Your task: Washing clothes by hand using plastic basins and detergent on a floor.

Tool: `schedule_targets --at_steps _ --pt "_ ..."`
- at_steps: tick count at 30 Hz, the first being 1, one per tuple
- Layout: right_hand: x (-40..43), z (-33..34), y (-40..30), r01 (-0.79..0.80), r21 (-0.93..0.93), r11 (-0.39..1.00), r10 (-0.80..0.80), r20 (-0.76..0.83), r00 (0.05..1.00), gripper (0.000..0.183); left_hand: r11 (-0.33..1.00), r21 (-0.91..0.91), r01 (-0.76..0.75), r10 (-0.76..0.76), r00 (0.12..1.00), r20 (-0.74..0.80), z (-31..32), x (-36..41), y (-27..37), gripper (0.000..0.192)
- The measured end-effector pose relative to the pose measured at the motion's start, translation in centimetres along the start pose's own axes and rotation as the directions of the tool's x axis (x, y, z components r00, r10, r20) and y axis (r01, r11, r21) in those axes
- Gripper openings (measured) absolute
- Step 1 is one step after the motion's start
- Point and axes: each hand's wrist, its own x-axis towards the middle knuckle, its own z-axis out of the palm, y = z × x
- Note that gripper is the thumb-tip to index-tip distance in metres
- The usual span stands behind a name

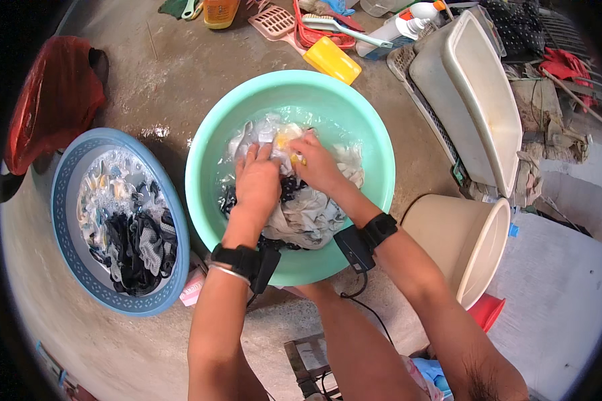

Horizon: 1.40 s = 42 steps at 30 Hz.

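In front of me stands a mint-green plastic basin [376, 165] with water and wet laundry in it. My left hand [258, 175] grips a wet white cloth [268, 130] with a yellow pattern, its fingers bent over the fabric. Close by, my right hand [316, 163] holds the same cloth at its yellow part, fingertips partly hidden in the folds. Below the hands lies a bunched greyish-white garment [306, 220]. A dark dotted fabric [292, 188] shows between the hands and again under the pale garment. Black straps with small devices circle both wrists.
A blue oval basin [62, 215] holds suds and dark clothes [140, 245] at left. Behind it hangs a red plastic bag [55, 100]. To the right are a beige bucket [446, 235] and a tilted white tub [461, 110]. A yellow scoop [333, 60] and a brush [351, 32] lie beyond.
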Motion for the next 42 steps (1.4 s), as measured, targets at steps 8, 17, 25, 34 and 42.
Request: schedule_targets --at_steps 8,17,25,34,42 --pt "0.8 -0.9 1.6 -0.016 -0.354 0.935 0.029 0.032 0.999 0.025 0.978 0.092 0.186 -0.198 0.968 0.153 1.5 0.0 0.4 0.023" --pt "1.2 -1.4 1.0 0.111 -0.574 0.811 -0.015 0.169 0.985 0.019 0.994 0.038 0.100 -0.104 0.988 0.118 1.6 -1.4 0.1 0.020" --pt "0.8 -1.1 0.4 0.256 -0.597 0.760 -0.293 0.036 0.955 0.026 0.983 0.012 0.183 -0.183 0.977 0.110 -0.2 -1.7 1.0 0.018" --pt "1.2 -1.2 1.1 0.233 -0.589 0.774 -0.207 0.112 0.972 0.023 0.971 -0.122 0.204 -0.214 0.974 -0.071 0.8 -2.1 -0.1 0.014" --pt "-1.3 -6.4 -9.3 -0.127 0.461 0.878 0.111 0.062 0.992 0.034 0.271 -0.954 0.131 -0.278 0.959 0.053 -6.9 -2.0 2.6 0.014"
